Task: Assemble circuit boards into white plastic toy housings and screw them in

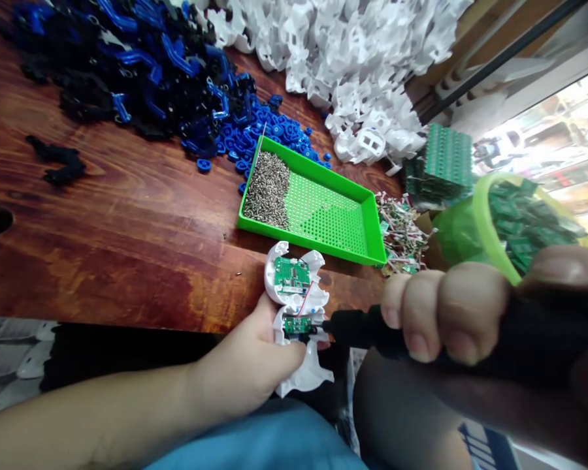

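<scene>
Currently: white housing (289, 302), clamped in left hand (259, 356) | black screwdriver (355, 327), right hand (448, 310) wrapped around it, tip at housing | green tray (318, 243), screws (267, 194) inside

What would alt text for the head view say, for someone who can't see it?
The left hand holds a white casing with green circuit boards inside, while the right hand grips a black tool, its tip at the casing. Beyond, on a wooden table, sit a green tray of small metal pieces and heaps of black-and-blue parts and white parts.
</scene>
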A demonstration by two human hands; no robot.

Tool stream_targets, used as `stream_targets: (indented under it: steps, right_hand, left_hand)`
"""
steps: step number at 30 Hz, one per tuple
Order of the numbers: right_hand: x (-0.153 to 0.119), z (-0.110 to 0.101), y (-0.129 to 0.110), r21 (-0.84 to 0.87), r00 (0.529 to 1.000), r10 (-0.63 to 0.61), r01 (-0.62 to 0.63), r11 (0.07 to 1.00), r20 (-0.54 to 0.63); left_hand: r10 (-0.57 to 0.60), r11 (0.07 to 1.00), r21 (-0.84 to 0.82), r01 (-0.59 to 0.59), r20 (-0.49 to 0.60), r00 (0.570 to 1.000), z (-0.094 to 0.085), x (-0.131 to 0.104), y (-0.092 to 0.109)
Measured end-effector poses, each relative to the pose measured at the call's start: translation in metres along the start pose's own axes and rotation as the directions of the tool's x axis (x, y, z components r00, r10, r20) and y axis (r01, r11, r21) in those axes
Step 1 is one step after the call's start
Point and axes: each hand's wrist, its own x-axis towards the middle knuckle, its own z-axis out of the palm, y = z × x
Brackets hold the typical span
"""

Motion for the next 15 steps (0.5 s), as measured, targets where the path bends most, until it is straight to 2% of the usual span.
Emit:
stream_targets:
  steps: [5, 12, 15]
  right_hand:
    - [-0.0018, -0.0029, -0.0008, -0.043, 0.999, 0.029, -0.029, 0.999, 0.013]
    - [-0.0011, -0.0057, 0.0061, -0.066, 0.998, -0.017, 0.013, 0.998, -0.060]
    - [-0.0023, -0.0021, 0.0042, -0.057, 1.000, 0.009, -0.009, 0.998, -0.014]
  left_hand:
    - [0.019, 1.000, 0.013, -0.019, 0.004, 1.000, -0.0003, -0.0019, -0.0007]
    - [0.016, 0.999, 0.044, -0.016, -0.009, 1.000, -0.0022, -0.0017, 0.0003]
    - [0.023, 1.000, 0.012, -0.023, -0.004, 1.000, -0.0022, -0.0010, -0.0003]
